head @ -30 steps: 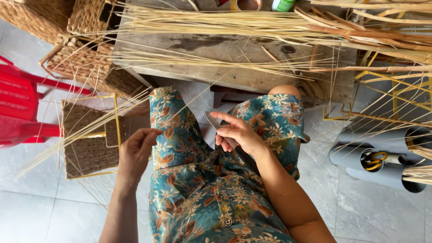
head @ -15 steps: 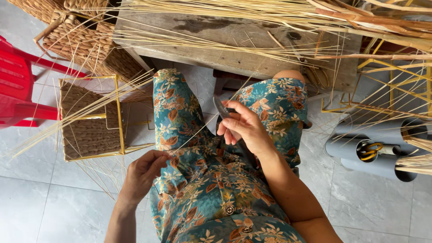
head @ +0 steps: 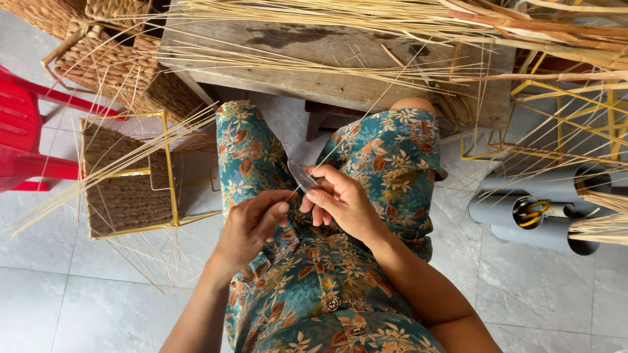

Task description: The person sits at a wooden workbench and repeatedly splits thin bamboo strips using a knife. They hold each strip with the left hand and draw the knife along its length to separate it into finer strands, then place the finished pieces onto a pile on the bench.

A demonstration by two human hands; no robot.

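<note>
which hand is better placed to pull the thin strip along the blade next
Likely the left hand: its fingertips meet the thin strip just below the small blade, which the right hand is busy holding.

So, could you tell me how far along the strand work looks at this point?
Done: woven panels sit in the gold wire frame and baskets are stacked beyond. In hand: the right hand holds a small blade against one thin strand, the left hand beside it. Left: a large pile of loose strands on the wooden bench.
</note>
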